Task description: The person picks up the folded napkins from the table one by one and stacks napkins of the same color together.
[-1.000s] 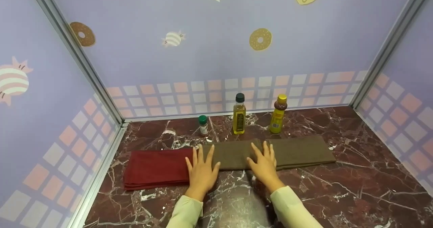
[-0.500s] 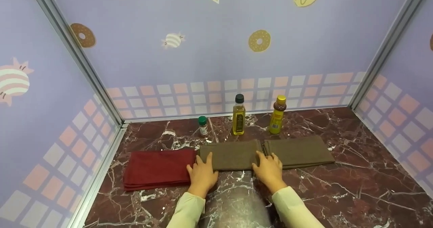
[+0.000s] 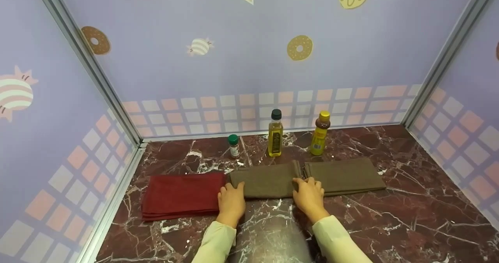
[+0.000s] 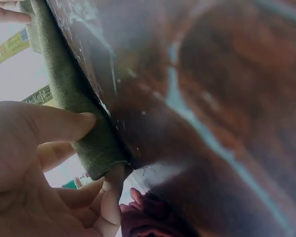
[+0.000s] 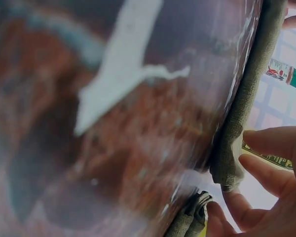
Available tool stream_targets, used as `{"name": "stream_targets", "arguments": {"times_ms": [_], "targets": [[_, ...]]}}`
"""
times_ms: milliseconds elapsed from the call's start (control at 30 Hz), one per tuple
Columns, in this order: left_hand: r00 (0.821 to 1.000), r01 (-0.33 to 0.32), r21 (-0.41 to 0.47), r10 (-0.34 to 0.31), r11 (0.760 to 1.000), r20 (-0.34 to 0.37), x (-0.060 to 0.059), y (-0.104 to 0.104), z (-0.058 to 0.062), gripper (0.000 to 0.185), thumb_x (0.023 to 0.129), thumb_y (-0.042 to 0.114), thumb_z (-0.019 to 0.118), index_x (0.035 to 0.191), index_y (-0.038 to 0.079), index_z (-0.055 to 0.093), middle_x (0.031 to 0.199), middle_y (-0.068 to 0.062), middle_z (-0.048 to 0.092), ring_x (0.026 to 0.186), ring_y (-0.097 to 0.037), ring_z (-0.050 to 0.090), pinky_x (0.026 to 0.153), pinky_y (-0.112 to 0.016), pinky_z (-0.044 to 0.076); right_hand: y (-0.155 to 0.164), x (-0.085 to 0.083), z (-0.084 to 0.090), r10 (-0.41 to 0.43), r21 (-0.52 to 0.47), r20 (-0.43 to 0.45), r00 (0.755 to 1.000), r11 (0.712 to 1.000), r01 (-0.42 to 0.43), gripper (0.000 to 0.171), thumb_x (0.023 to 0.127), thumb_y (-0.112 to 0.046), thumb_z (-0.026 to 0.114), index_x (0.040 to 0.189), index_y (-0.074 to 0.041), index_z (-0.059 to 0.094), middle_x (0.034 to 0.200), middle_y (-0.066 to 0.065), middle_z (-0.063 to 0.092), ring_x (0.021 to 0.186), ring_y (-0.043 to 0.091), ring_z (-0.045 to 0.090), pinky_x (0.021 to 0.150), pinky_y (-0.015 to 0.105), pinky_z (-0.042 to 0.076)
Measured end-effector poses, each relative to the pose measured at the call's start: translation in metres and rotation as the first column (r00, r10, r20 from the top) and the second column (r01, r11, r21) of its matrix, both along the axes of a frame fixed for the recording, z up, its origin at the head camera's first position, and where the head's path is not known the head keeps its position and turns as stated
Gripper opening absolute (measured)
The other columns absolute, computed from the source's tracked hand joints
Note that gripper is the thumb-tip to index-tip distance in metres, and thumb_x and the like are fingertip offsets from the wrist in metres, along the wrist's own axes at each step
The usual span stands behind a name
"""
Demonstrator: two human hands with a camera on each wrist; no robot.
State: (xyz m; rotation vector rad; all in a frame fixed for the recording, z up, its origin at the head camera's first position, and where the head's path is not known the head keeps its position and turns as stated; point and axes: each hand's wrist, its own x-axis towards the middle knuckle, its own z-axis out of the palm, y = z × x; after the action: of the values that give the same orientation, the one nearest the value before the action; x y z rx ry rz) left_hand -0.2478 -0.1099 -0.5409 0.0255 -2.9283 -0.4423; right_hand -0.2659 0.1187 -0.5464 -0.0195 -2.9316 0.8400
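A folded olive-brown cloth point(image 3: 269, 182) lies in the middle of the marble-patterned tabletop. My left hand point(image 3: 231, 203) grips its left end, and in the left wrist view the thumb point(image 4: 71, 123) presses on the cloth's near edge with fingers bent at the end. At the other end, my right hand point(image 3: 309, 197) pinches the near right corner; the right wrist view shows the fabric dented by the fingertips. To the left is a folded dark red cloth point(image 3: 183, 194), close beside my left hand. A second folded olive-brown cloth point(image 3: 345, 176) lies just right of the middle one.
Behind the cloths stand a small green-capped jar point(image 3: 234, 146), a dark-capped bottle of yellow oil point(image 3: 275, 139) and a yellow-capped bottle point(image 3: 320, 134). Patterned lilac walls point(image 3: 241, 71) enclose the tabletop point(image 3: 390, 224) at the back and both sides.
Both hands went from lying flat with spread fingers on the cloths to drawing back and curling at the middle cloth's ends. That cloth has shifted slightly, with a gap showing on its right.
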Motion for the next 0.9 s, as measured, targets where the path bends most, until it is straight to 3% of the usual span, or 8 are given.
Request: {"name": "stream_targets", "arguments": {"times_ms": [133,267,367,467,567,733,900], "targets": [[0.999,-0.009,0.018,0.010,1.000,-0.043,-0.002,0.000,0.001,0.034,0.089,0.007,0.064,0.123,0.009,0.066,0.108,-0.025,0.057,0.091,-0.043,0.059,0.081,-0.053,0.050,-0.001,-0.002,0.001,-0.013,-0.047,0.005,1.000,0.999,0.013,0.038,0.090,-0.014,0.069,0.127,-0.009,0.066,0.118,0.026,0.053,0.102,0.045,0.056,0.086,0.057,0.045],[0.997,0.001,0.152,0.010,0.988,-0.071,-0.004,-0.002,0.003,0.036,0.085,0.005,0.068,0.121,0.003,0.066,0.112,-0.026,0.051,0.082,-0.042,0.063,0.072,-0.051,0.053,0.000,-0.004,0.003,-0.019,-0.098,0.022,1.000,0.995,0.021,0.037,0.091,-0.012,0.067,0.127,-0.007,0.065,0.117,0.026,0.050,0.084,0.039,0.060,0.077,0.053,0.051],[0.999,-0.002,0.266,0.011,0.964,-0.032,-0.005,-0.004,0.006,0.035,0.083,0.006,0.069,0.118,0.000,0.066,0.119,-0.028,0.047,0.088,-0.044,0.062,0.077,-0.053,0.052,0.000,-0.005,0.003,-0.019,-0.148,0.043,0.999,0.989,0.025,0.036,0.091,-0.010,0.066,0.127,-0.005,0.064,0.120,0.026,0.046,0.077,0.034,0.059,0.070,0.048,0.052],[0.999,-0.034,0.342,0.018,0.939,0.052,-0.006,-0.005,0.013,0.026,0.087,0.014,0.065,0.111,0.003,0.067,0.119,-0.029,0.047,0.095,-0.045,0.060,0.083,-0.054,0.050,0.002,-0.005,0.002,-0.014,-0.172,0.056,0.998,0.985,0.023,0.034,0.091,-0.008,0.066,0.125,-0.003,0.064,0.122,0.028,0.045,0.081,0.034,0.060,0.072,0.046,0.052],[0.994,-0.055,0.382,0.015,0.922,0.107,-0.009,-0.007,0.018,0.017,0.093,0.019,0.059,0.103,0.009,0.068,0.110,-0.027,0.053,0.094,-0.042,0.060,0.083,-0.054,0.049,0.005,-0.006,0.000,0.007,-0.164,0.042,0.999,0.986,0.000,0.028,0.090,-0.006,0.066,0.117,-0.001,0.068,0.116,0.028,0.052,0.093,0.039,0.062,0.081,0.050,0.052],[0.996,-0.029,0.405,-0.008,0.914,0.089,-0.010,-0.012,0.018,0.014,0.088,0.005,0.058,0.091,0.009,0.070,0.094,-0.018,0.061,0.088,-0.036,0.061,0.078,-0.049,0.050,0.008,-0.007,-0.002,0.032,-0.155,-0.011,0.999,0.987,-0.034,0.017,0.086,-0.003,0.067,0.102,-0.002,0.072,0.101,0.022,0.062,0.100,0.043,0.061,0.088,0.054,0.049],[0.997,-0.004,0.448,-0.034,0.894,0.076,-0.009,-0.015,0.015,0.012,0.081,-0.001,0.064,0.085,0.008,0.070,0.087,-0.014,0.060,0.080,-0.030,0.060,0.072,-0.045,0.050,0.010,-0.008,-0.002,0.017,-0.146,-0.066,0.998,0.989,-0.027,0.019,0.085,-0.003,0.068,0.103,-0.006,0.075,0.106,0.019,0.065,0.104,0.042,0.060,0.091,0.054,0.048]]}}
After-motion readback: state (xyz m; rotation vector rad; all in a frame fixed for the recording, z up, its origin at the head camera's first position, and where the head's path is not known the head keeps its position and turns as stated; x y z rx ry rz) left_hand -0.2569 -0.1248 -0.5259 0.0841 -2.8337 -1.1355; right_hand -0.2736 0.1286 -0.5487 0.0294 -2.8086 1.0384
